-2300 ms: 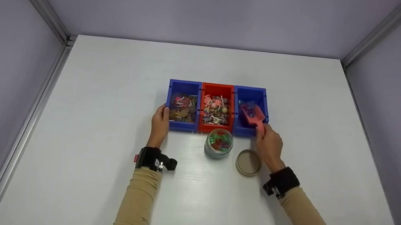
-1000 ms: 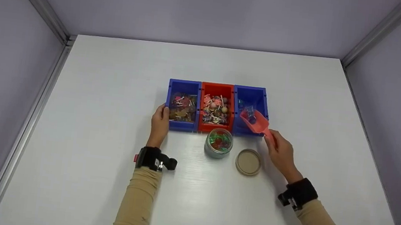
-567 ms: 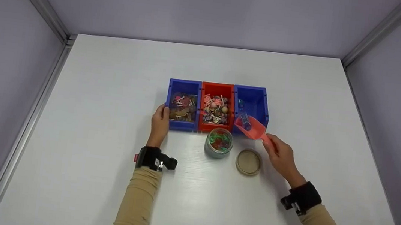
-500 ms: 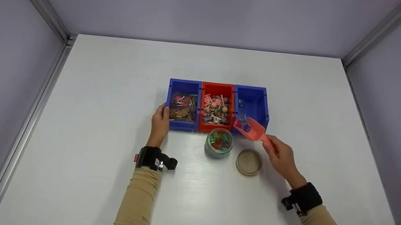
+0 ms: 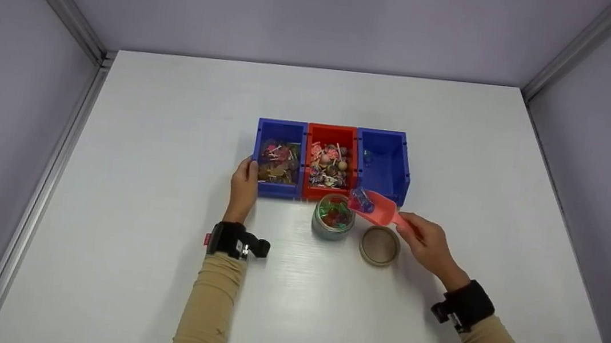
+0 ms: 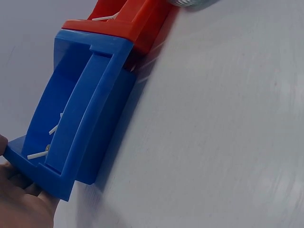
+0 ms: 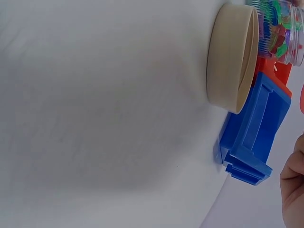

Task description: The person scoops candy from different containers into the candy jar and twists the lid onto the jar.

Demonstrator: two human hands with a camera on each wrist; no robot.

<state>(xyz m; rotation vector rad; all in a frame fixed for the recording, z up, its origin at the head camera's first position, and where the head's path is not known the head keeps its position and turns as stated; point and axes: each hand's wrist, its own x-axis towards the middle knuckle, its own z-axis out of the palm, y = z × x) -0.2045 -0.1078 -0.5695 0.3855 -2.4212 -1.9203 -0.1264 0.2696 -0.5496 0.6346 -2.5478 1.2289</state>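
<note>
My right hand [image 5: 428, 244] grips the handle of a pink scoop [image 5: 382, 212], which carries clear-blue wrapped candy [image 5: 362, 200]. The scoop's front lip overlaps the right rim of an open glass jar [image 5: 327, 232] with green and red candies inside. At the left, my left hand [image 5: 243, 190] holds the side wall of the left blue bin [image 5: 278, 191]; in the left wrist view its thumb [image 6: 3, 144] is at the rim and the fingers lie against the outside. Below the scoop, a beige round lid [image 5: 379, 246] lies on the table.
A red bin [image 5: 332, 134] full of lollipops stands between the left bin and the right blue bin [image 5: 385, 176], which has a small blue candy [image 5: 367, 157] near its left wall. The bins touch in a row on a white table [image 5: 173, 122], with grey walls around it.
My right hand has drawn the scoop out of the right blue bin, toward me and to the left, bringing blue candy to the jar's rim. My left hand stays in place.
</note>
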